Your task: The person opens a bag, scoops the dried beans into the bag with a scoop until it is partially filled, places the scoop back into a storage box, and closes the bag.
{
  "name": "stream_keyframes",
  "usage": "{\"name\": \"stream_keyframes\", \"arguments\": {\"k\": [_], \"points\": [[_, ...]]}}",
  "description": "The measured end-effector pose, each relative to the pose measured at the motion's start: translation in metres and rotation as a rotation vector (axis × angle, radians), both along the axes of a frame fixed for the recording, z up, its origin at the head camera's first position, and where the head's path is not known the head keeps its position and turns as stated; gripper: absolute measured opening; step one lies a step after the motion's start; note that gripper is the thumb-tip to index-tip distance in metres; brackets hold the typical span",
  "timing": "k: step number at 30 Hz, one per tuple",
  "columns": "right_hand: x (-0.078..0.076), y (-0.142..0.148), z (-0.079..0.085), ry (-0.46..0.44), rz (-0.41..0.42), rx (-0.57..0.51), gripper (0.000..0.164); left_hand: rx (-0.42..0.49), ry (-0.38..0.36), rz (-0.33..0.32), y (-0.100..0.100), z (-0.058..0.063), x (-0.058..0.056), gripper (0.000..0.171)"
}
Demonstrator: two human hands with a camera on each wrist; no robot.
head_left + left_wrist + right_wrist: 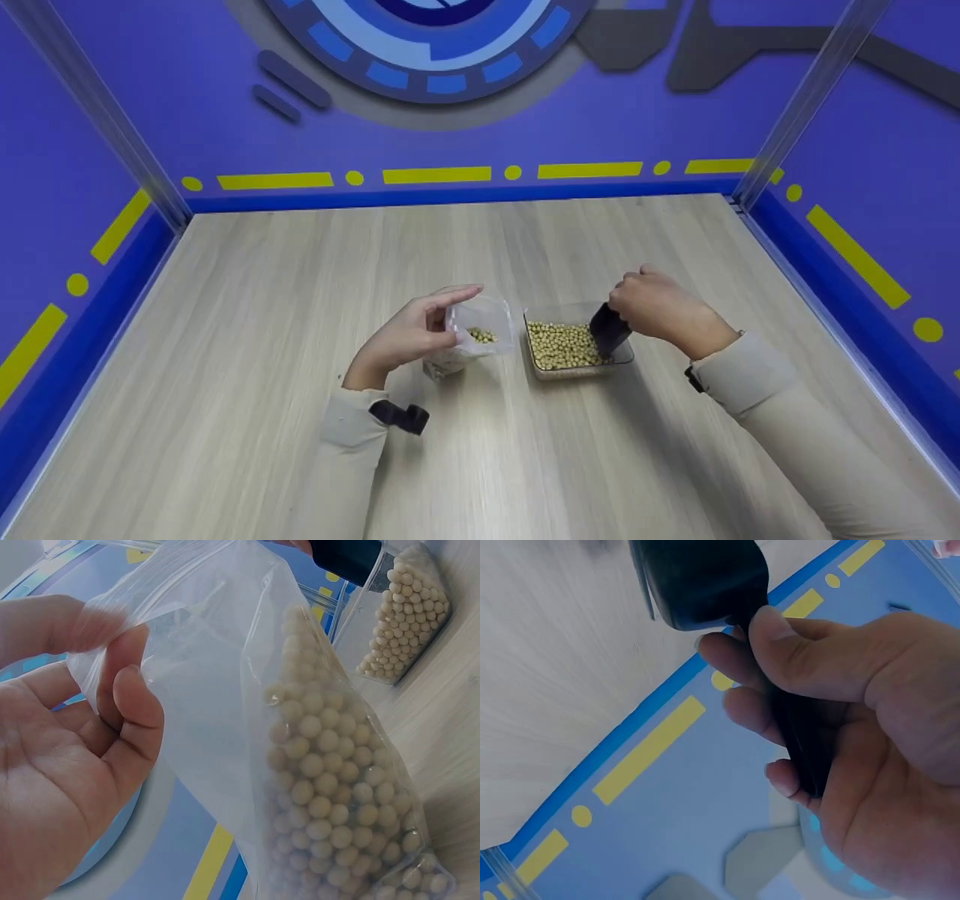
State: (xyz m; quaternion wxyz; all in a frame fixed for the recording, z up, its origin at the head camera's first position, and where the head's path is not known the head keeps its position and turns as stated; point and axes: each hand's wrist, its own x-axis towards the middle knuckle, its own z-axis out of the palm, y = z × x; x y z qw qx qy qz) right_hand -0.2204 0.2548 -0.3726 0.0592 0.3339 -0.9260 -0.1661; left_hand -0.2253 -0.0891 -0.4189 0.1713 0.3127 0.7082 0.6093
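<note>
My left hand [405, 330] pinches the rim of a clear zip bag [501, 324], whose mouth gapes toward the right in the head view. Round beige beans [330, 780], looking like soybeans, fill the lower part of the bag in the left wrist view. To its right, a clear rectangular container [576, 372] holds more of the same beans [559, 346]. My right hand [664, 311] grips the handle of a black scoop [610, 330], fingers wrapped round it. The scoop's head dips at a slant into the beans at the container's right side.
A light wood-grain table [247, 315] lies under everything. Blue-purple panels [480, 146] with yellow dashes wall it at the back and both sides, joined by metal corner posts [806, 97]. Each wrist wears a black strap [397, 415].
</note>
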Motion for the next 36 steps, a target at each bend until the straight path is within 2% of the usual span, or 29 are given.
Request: {"name": "stream_keyframes", "arguments": {"k": [7, 16, 20, 26, 31, 36], "points": [[-0.005, 0.004, -0.003, -0.103, -0.013, -0.034, 0.004, 0.000, 0.015, 0.000, 0.001, 0.000, -0.001, 0.066], [-0.012, 0.016, -0.010, -0.248, -0.032, -0.187, 0.015, -0.001, 0.045, -0.005, 0.002, -0.002, -0.003, 0.066], [-0.015, 0.023, -0.018, -0.288, -0.019, -0.271, 0.025, -0.004, 0.039, -0.009, 0.002, -0.003, -0.003, 0.065], [-0.018, 0.034, -0.033, -0.335, 0.048, -0.432, 0.031, -0.010, 0.037, -0.008, 0.003, -0.003, -0.003, 0.065], [-0.020, 0.037, -0.042, -0.382, 0.055, -0.480, 0.032, -0.001, 0.011, -0.013, 0.005, -0.004, -0.003, 0.066], [-0.020, 0.038, -0.048, -0.374, 0.054, -0.501, 0.034, -0.016, 0.017, -0.004, 0.005, -0.005, -0.004, 0.065]]}}
